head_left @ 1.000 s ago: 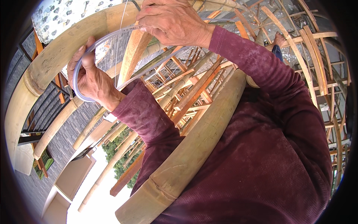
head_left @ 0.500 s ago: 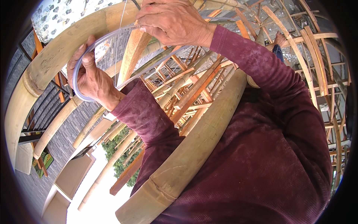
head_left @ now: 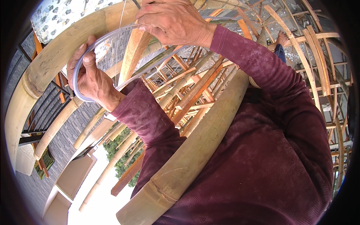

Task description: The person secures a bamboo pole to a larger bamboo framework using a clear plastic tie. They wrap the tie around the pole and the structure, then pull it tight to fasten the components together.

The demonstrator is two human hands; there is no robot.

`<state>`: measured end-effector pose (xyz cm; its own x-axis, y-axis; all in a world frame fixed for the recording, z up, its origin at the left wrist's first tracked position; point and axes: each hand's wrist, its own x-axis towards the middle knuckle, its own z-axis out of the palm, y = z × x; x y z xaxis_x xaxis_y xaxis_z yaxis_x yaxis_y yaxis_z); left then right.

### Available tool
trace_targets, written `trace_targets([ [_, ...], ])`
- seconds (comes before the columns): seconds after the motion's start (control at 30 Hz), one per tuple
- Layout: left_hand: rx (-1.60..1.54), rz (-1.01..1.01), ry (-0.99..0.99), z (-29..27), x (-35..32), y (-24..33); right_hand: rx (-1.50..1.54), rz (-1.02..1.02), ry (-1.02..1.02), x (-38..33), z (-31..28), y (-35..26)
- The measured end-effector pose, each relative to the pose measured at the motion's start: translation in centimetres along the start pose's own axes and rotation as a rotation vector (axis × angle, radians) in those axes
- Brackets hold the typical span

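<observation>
A clear plastic hose with small dark print curves between my two hands near the top of the view. My left hand grips its bend, the hose passing between thumb and fingers and looping down past the palm. Higher up, my right hand pinches the hose; its fingertips partly hide that stretch. More of the hose runs behind my wrists toward the right. A thick bamboo pole arches behind both hands, and a thin white string hangs between them.
Another thick bamboo pole crosses in front of my torso. Below my arms spreads a scaffold of wooden battens and bamboo. A bare foot shows at the upper right. A grey stone-clad wall and a black metal railing are at the left.
Almost nothing differs; both hands keep their grip on the hose, with only a very slight shift.
</observation>
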<state>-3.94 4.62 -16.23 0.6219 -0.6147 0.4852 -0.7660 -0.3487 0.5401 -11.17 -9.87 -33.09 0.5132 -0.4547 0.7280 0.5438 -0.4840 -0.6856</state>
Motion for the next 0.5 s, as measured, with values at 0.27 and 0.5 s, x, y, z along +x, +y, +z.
trace_targets([
  [0.27, 0.038, -0.025, -0.005, 0.17, 0.06, 0.25, -0.005, -0.008, 0.021, 0.05, -0.05, -0.03],
  [0.5, 0.064, -0.026, -0.020, 0.18, 0.13, 0.27, -0.006, -0.015, 0.030, 0.07, -0.01, 0.03],
])
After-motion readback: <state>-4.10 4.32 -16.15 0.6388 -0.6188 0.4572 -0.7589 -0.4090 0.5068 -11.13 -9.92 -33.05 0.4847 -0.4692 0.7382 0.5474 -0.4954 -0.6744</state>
